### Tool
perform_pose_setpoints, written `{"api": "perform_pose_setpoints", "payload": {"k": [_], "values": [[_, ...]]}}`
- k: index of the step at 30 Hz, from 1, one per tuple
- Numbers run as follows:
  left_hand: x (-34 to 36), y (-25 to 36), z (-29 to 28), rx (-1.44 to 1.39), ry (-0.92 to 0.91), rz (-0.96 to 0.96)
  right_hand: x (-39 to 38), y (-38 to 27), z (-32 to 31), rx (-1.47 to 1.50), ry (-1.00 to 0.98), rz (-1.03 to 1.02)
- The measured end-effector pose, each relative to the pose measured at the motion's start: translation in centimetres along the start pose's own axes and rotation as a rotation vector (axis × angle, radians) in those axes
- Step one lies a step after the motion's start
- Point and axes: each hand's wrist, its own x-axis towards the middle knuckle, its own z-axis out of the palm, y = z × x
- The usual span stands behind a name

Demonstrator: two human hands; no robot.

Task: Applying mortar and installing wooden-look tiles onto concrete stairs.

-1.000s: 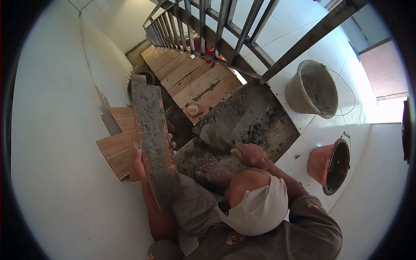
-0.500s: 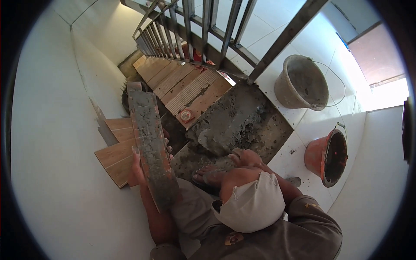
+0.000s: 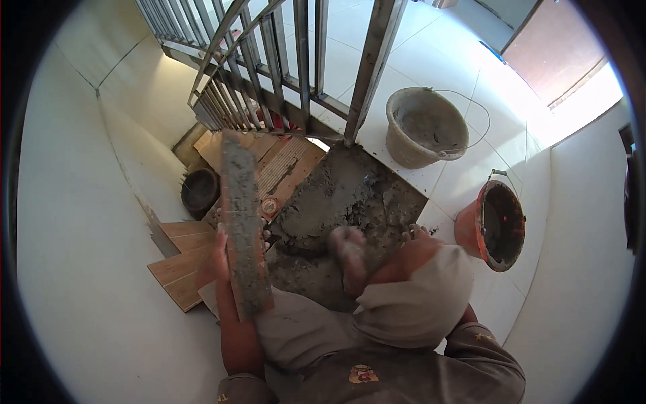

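Observation:
My left hand (image 3: 222,250) grips an upright-angled board (image 3: 241,188) by its side; its upper face is coated with grey mortar. My right hand (image 3: 415,232), partly hidden behind my bent leg, has fingertips showing, apart, near the edge of the white tiles, with nothing visible in them. My bare foot (image 3: 348,256), blurred, is on the mortar-covered landing (image 3: 309,215) between my hands. A small round orange object, perhaps a tape measure (image 3: 269,207), lies on the wood-look tiles (image 3: 288,176) of the stair. More wood-look tiles (image 3: 176,276) lie left of my left hand.
A dark round container (image 3: 199,195) sits by the left wall. A grey bucket (image 3: 424,128) and a red bucket (image 3: 486,222) stand on the white tiles at right. A metal railing (image 3: 363,74) crosses the top. Someone in red (image 3: 274,120) is partly visible behind it.
The view has shifted, bringing more railing and the dark container into sight. My foot has come up between my hands, and my right hand has moved rightward behind my leg.

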Motion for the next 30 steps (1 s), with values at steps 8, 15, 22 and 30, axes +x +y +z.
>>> {"api": "perform_pose_setpoints", "payload": {"k": [8, 15, 22, 30], "values": [[4.7, -6.9, 1.4, 0.464, -0.015, -0.301, 3.5, -2.8, -4.2, 0.249, -0.054, -0.085], [8.1, -14.0, 5.2, 0.635, 0.143, -0.443, 6.7, -22.6, -7.9, -0.18, -0.327, -1.158], [9.2, -12.9, 3.5, 0.484, 0.011, -0.474, 9.8, -24.8, -0.9, -0.589, -0.701, -1.323], [12.8, -8.3, 1.5, 0.757, -0.043, -0.47, 13.5, -26.4, -0.2, -0.448, -0.882, -1.254]]}}
